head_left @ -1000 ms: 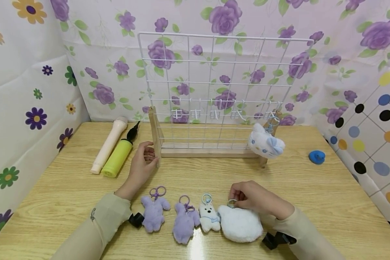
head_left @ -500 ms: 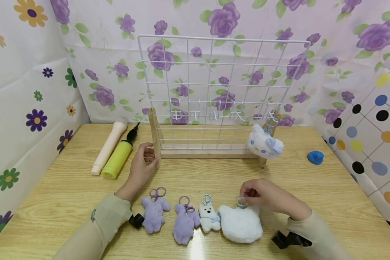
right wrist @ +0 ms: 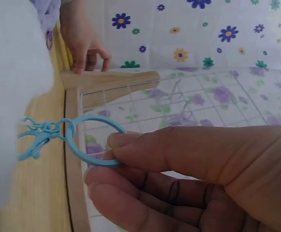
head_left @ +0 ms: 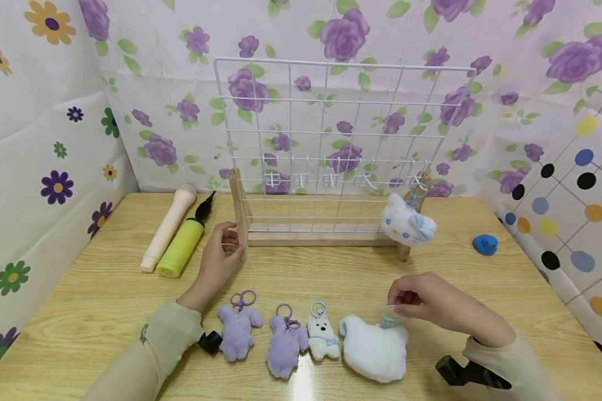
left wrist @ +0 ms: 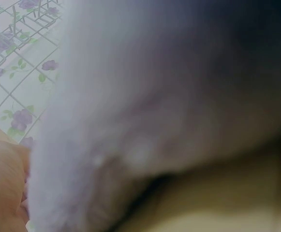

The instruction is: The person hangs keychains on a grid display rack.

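Note:
My right hand (head_left: 431, 301) pinches the light-blue key ring (right wrist: 93, 141) of a white plush keychain (head_left: 376, 349) between thumb and forefinger. The plush is tilted, its plain back showing in the head view, its underside near the wood. My left hand (head_left: 218, 257) grips the left wooden leg (head_left: 238, 209) of a white wire grid rack (head_left: 326, 133), thumb at the front edge. To the left of the white plush lie a small white bear keychain (head_left: 323, 337) and two purple plush keychains (head_left: 287, 346). In the left wrist view a blurred purple plush (left wrist: 130, 96) hides most things.
A white cat-head plush (head_left: 406, 221) hangs from the right-hand hook of the rack. Several other white hooks (head_left: 331, 177) line the grid. At left lie a pale pink tube (head_left: 168, 228) and a yellow hand pump (head_left: 181, 246). A blue duck (head_left: 485, 244) sits at right.
My right hand has moved right with the key ring, drawing it out from the white plush, which has now tilted. My left hand stays at the rack's leg.

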`<state>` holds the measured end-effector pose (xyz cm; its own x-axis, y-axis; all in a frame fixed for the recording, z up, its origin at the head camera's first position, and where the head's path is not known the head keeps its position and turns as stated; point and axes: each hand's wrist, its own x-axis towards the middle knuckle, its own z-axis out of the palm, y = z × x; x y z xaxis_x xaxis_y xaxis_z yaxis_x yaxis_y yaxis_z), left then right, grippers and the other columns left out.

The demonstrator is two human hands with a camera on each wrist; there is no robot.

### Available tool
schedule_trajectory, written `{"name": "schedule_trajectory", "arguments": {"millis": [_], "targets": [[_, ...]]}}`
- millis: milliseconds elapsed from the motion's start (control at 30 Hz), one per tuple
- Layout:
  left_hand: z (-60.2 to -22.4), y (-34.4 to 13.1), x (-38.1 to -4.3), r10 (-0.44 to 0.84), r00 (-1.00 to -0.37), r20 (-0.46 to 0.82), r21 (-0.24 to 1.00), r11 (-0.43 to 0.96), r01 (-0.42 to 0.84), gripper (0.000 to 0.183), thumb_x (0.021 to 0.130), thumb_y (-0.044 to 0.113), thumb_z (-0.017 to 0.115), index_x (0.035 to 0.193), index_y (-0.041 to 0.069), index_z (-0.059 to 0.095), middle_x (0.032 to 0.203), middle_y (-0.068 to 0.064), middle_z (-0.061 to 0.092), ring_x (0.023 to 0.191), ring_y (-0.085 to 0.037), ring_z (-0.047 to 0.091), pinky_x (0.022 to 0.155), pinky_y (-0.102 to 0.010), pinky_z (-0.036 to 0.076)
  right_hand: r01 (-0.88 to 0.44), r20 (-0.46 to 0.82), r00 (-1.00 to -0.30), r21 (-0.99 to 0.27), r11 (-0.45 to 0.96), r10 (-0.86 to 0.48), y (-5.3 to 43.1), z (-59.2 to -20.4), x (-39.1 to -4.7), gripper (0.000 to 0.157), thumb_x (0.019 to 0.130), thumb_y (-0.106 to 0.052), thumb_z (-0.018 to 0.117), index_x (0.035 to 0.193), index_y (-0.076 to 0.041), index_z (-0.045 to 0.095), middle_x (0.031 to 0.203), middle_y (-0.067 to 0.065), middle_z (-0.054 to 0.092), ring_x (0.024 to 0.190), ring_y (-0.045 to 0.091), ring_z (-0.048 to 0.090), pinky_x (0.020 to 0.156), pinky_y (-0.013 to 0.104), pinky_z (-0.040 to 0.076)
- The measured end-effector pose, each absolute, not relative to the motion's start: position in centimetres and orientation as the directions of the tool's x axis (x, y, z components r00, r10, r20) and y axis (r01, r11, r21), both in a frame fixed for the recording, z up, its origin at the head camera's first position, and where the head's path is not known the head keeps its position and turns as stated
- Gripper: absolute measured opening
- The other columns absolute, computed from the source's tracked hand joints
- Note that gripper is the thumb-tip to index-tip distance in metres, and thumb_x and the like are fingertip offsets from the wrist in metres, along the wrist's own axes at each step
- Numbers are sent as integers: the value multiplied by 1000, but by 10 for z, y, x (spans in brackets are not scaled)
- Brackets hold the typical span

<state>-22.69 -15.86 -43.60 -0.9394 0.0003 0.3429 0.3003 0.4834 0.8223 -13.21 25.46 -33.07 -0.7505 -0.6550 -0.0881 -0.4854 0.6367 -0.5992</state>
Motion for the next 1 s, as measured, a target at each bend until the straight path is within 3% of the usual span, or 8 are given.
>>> {"name": "schedule_trajectory", "arguments": {"millis": [400, 667, 1000], "targets": [[-436, -159, -226, 6, -938, 347, 819, 485, 307, 53, 85, -6, 66, 132, 1, 42, 110, -20, 57, 95, -30, 59, 75, -18, 51, -529, -55, -736, -575, 624, -675, 266, -306, -125, 4, 92, -15, 64, 92, -20, 65, 84, -8, 66, 72, -4, 57, 61, 20, 52], [-435, -159, -226, 5, -938, 347, 817, 489, 305, 54, 85, -6, 66, 132, 1, 42, 109, -20, 57, 95, -29, 59, 78, -28, 54, -545, -36, -743, -548, 635, -669, 270, -293, -127, 5, 93, -21, 63, 96, -18, 66, 86, -11, 66, 73, -3, 59, 61, 20, 52], [-434, -159, -225, 8, -934, 357, 813, 490, 315, 53, 85, -6, 66, 132, 0, 42, 110, -21, 57, 94, -29, 59, 77, -26, 53, -545, 10, -773, -522, 656, -634, 273, -278, -138, 6, 93, -18, 64, 97, -16, 66, 85, -8, 67, 73, -2, 60, 61, 20, 53]]}}
